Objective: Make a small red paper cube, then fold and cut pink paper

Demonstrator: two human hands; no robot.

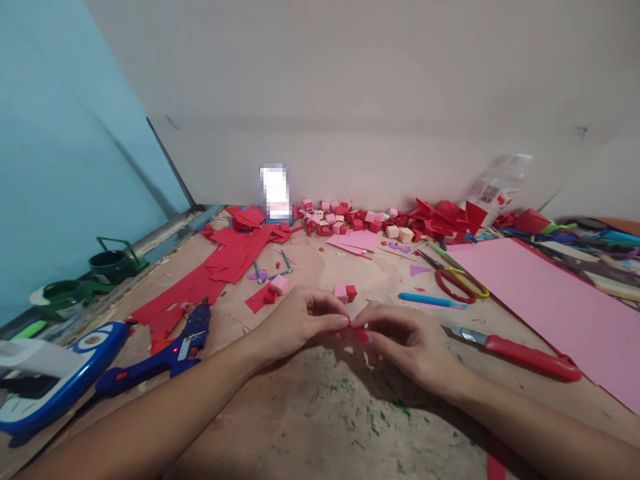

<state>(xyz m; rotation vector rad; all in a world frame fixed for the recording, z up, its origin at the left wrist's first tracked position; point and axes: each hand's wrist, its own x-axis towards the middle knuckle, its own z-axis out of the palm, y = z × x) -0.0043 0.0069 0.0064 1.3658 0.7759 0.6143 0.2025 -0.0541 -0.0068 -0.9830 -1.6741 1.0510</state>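
Thumb and fingers of my left hand (310, 319) pinch one end of a small red paper piece (358, 332) above the middle of the table. On its other end, my right hand (407, 340) also has a pinch grip. The piece's exact shape is partly hidden by the fingertips. Just beyond my hands sit a pink paper cube (341, 293) and a smaller red paper cube (351, 293), side by side. Another pink cube (280, 285) rests beside a red one, near a red paper strip (257, 300), beyond my left wrist.
A blue glue gun (183, 347) with a lit red light lies left. To the right are a red-handled utility knife (530, 357), a blue pen (430, 300), scissors (457, 283) and pink sheets (555, 293). Several paper cubes (370, 219), a phone (275, 193) and a plastic bottle (503, 187) line the wall.
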